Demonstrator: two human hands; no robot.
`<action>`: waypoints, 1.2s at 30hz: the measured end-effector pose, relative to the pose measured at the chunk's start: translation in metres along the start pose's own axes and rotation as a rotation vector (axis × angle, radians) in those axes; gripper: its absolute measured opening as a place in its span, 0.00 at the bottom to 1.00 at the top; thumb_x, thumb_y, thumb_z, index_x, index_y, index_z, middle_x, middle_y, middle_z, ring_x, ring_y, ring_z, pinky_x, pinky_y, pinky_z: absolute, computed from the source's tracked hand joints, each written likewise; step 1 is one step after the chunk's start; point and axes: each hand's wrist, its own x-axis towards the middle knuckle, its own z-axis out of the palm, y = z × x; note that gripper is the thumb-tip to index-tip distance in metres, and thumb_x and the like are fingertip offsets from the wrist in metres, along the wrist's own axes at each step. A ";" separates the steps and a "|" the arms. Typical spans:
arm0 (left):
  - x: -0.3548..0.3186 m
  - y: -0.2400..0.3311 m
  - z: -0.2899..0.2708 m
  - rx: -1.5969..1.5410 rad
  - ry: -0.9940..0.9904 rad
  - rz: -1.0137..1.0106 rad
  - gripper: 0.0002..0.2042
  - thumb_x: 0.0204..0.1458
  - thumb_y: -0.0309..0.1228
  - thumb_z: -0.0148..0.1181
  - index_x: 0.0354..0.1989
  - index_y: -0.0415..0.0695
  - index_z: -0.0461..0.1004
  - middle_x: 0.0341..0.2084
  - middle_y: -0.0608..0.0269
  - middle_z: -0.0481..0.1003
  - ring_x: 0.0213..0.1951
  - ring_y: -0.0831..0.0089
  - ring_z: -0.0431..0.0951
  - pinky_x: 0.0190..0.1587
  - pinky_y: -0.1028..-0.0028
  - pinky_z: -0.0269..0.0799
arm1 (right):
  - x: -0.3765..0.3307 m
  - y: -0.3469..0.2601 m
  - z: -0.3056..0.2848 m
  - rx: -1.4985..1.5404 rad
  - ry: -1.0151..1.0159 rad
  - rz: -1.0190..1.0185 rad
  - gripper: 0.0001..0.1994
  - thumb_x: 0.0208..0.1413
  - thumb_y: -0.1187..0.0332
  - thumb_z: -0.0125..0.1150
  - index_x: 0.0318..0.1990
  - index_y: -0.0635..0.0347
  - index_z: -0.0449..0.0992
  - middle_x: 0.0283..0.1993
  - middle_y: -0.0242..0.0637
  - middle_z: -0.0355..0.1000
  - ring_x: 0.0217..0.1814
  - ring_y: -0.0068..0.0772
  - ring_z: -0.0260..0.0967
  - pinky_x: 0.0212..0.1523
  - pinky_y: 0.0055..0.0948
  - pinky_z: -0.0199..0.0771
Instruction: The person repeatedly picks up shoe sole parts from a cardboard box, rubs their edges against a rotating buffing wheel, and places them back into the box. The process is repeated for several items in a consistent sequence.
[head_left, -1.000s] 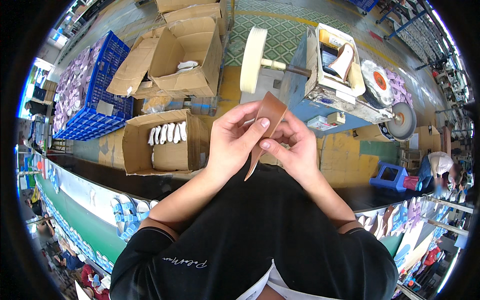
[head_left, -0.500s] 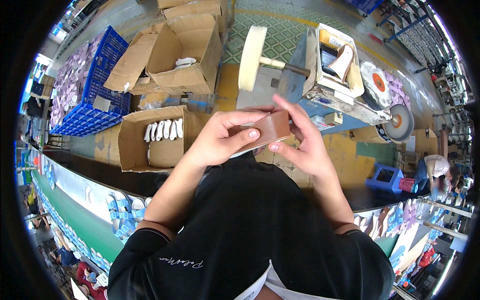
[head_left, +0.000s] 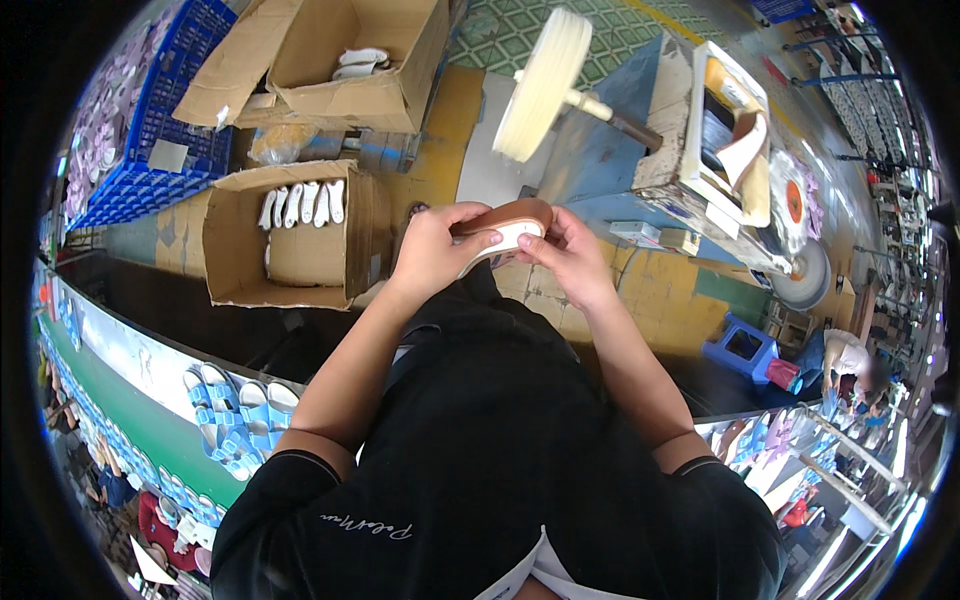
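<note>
Both hands hold a slide sandal [head_left: 524,211] with a brown strap and a white, sole-shaped face, out in front of my body. My left hand [head_left: 437,248] is closed round one end, its thumb lying along the white face. At the other end my right hand [head_left: 577,262] pinches the rim, thumb on the white face and fingers behind the brown strap. The fingers behind it are partly hidden.
A cardboard box [head_left: 212,245] with several white shoe pieces stands to the left, another box [head_left: 432,70] beyond it. Ahead are a pale buffing wheel [head_left: 545,85] and its blue machine [head_left: 605,150]. Blue sandals [head_left: 235,415] line a green conveyor [head_left: 120,385]. A blue stool [head_left: 740,345] stands right.
The sandal has turned so its white face shows more. My right hand's raised fingers have come down behind it. The whole view has shifted, with boxes and machine higher in the picture.
</note>
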 end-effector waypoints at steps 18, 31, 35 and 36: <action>0.117 -0.052 -0.016 0.426 0.068 0.068 0.18 0.56 0.45 0.82 0.49 0.46 0.92 0.41 0.55 0.89 0.49 0.52 0.88 0.59 0.51 0.74 | 0.116 0.055 -0.004 0.395 0.080 0.106 0.27 0.77 0.63 0.72 0.71 0.66 0.67 0.68 0.46 0.76 0.63 0.41 0.82 0.66 0.46 0.90; 0.112 -0.042 -0.027 0.392 0.120 0.098 0.17 0.56 0.45 0.82 0.48 0.48 0.92 0.39 0.57 0.89 0.48 0.54 0.87 0.60 0.52 0.71 | 0.113 0.050 0.007 0.444 0.029 0.056 0.22 0.78 0.63 0.71 0.66 0.69 0.70 0.66 0.48 0.78 0.63 0.43 0.82 0.66 0.46 0.88; 0.115 -0.036 -0.034 0.436 0.132 0.116 0.17 0.56 0.45 0.82 0.47 0.48 0.92 0.38 0.57 0.89 0.47 0.54 0.87 0.60 0.52 0.71 | 0.114 0.047 0.015 0.446 0.033 0.048 0.24 0.78 0.63 0.70 0.68 0.71 0.70 0.67 0.50 0.78 0.64 0.43 0.82 0.65 0.46 0.88; 0.116 -0.035 -0.038 0.425 0.121 0.102 0.17 0.56 0.45 0.82 0.47 0.48 0.92 0.38 0.56 0.89 0.47 0.54 0.87 0.60 0.53 0.71 | 0.115 0.046 0.016 0.457 0.012 0.014 0.25 0.78 0.63 0.70 0.69 0.72 0.69 0.67 0.50 0.78 0.64 0.43 0.82 0.65 0.45 0.88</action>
